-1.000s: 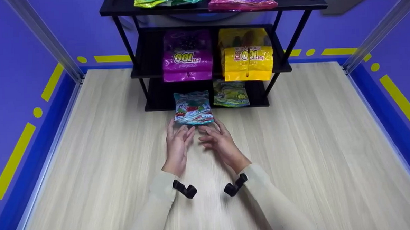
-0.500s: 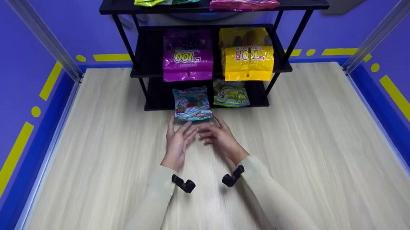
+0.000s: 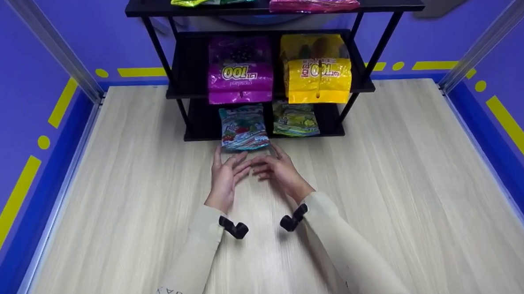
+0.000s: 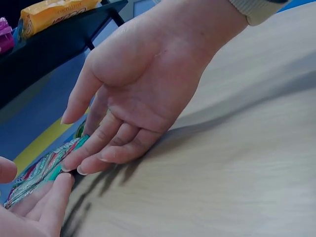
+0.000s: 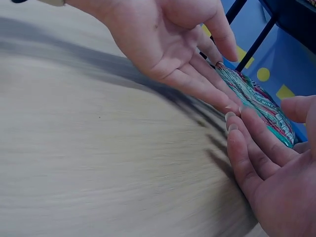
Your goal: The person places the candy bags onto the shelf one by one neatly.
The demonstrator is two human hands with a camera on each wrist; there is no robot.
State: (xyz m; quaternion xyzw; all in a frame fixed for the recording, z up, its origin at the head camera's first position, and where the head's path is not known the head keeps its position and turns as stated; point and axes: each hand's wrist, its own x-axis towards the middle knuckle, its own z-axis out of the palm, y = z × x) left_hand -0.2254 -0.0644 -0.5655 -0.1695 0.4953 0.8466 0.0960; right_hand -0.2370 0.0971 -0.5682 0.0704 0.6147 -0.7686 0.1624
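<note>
A teal candy bag [image 3: 243,126] with red fruit printed on it lies on the left of the bottom shelf, its near end jutting past the front edge. My left hand [image 3: 223,180] is at its near left corner and my right hand [image 3: 283,171] at its near right corner. Both palms face inward with fingers extended, and the fingertips of the two hands nearly meet. In the left wrist view, fingers reach the near edge of the bag [image 4: 47,168]. From the right wrist, the same bag [image 5: 259,103] shows just beyond the fingertips.
A black three-tier rack [image 3: 273,9] stands at the back. A green candy bag [image 3: 295,119] lies right of the teal one. Above are a purple bag [image 3: 240,73] and a yellow bag [image 3: 318,69]; two more bags lie on top. Blue walls enclose the wooden table [image 3: 400,180].
The teal bag has moved away from me, farther onto the bottom shelf. Both hands have moved forward with it, fingers still extended.
</note>
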